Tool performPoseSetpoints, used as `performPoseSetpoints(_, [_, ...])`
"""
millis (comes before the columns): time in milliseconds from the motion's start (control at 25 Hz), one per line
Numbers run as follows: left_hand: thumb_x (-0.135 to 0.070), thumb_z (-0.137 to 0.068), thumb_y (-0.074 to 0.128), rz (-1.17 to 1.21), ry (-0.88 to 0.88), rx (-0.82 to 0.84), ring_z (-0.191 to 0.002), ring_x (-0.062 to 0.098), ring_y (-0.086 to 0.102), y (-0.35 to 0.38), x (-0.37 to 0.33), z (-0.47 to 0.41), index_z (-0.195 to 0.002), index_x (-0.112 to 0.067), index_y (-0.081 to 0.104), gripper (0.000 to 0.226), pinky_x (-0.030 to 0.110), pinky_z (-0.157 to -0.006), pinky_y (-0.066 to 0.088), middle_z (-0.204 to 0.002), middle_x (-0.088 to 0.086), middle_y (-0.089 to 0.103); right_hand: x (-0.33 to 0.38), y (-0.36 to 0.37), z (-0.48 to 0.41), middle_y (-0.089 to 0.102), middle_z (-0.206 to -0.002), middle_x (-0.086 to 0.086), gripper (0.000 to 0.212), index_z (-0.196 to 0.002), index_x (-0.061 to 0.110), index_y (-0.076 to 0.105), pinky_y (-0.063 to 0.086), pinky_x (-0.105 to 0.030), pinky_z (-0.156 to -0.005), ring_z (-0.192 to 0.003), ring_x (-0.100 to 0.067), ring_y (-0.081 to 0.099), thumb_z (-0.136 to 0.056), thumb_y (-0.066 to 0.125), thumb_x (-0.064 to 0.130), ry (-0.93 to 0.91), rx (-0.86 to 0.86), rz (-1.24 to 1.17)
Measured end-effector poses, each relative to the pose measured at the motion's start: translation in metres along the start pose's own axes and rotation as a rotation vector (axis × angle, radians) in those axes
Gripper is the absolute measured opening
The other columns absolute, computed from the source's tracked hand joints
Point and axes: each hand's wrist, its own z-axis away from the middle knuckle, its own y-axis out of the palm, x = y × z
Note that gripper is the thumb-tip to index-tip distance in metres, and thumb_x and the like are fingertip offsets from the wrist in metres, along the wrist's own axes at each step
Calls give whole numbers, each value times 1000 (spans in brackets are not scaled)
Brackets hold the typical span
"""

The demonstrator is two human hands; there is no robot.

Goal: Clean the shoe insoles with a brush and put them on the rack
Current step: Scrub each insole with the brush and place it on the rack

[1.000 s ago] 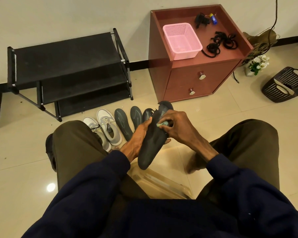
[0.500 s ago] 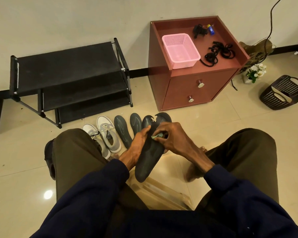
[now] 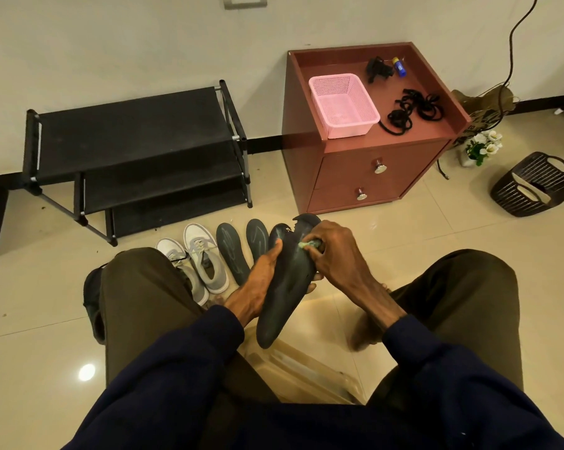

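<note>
While seated facing the rack [image 3: 128, 134], grips dark insole [image 3: 284, 306] in left hand [image 3: 259, 277], pinches pale-green brush [image 3: 308, 244] against it with right hand [image 3: 334, 254].

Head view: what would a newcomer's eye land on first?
The dark insole at centre, which the left hand holds while the right hand presses a small pale-green brush to its upper part. Next, the bright pink basket on the red-brown cabinet at upper right, and the black rack by the wall at left, with grey sneakers and more insoles on the floor before it.
</note>
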Motion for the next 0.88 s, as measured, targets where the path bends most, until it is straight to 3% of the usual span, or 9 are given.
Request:
performPoseSetpoints(80, [-53, -104, 42, -16, -20, 6, -78, 34, 77, -1, 1, -1, -111, -7, 63, 51, 48, -72, 61, -92, 22, 77, -4, -1, 2, 69, -95, -1, 13, -96, 15, 77, 54, -27, -79, -85, -8, 57, -84, 81, 15, 39, -10, 3])
performPoseSetpoints(200, [-50, -104, 43, -9, 4, 19, -77, 31, 77, -1, 3, 1, -116, -13, 62, 43, 48, -70, 62, -90, 15, 79, 7, 1, 11, 72, -95, -2, 13, -95, 15, 81, 53, -15, -74, -81, -6, 61, -82, 83, 13, -48, 149, -89])
performPoseSetpoints(360, [-55, -103, 41, 0, -21, 23, -86, 36, 76, -5, 1, -5, -123, -8, 61, 55, 48, -76, 62, -104, 23, 76, -3, -2, 2, 69, -94, -3, 14, -96, 11, 77, 54, -22, -75, -80, -10, 59, -84, 82, 16, 77, -57, -19])
performPoseSetpoints(560, [-51, -105, 43, -21, -5, 22, -81, 32, 77, -4, 4, -2, -114, -14, 63, 44, 49, -75, 61, -93, 15, 79, 9, 2, 12, 72, -94, -2, 13, -96, 12, 80, 58, -22, -75, -81, -10, 65, -83, 82, 12, -60, 105, -123])
performPoseSetpoints(720, [-57, -101, 43, -6, -58, 17, -90, 38, 76, -7, 4, -7, -123, -8, 60, 57, 50, -83, 59, -110, 24, 74, -6, 0, 1, 69, -94, -2, 12, -96, 13, 77, 57, -29, -76, -82, -11, 61, -85, 80, 15, 76, -76, -48])
performPoseSetpoints(880, [-51, -104, 45, 0, -37, 20, -76, 33, 77, -6, 5, -5, -111, -11, 64, 45, 48, -68, 62, -92, 18, 78, 5, 0, 10, 72, -93, -1, 12, -95, 12, 81, 60, -24, -73, -81, -10, 66, -83, 82, 12, -32, 129, -154])
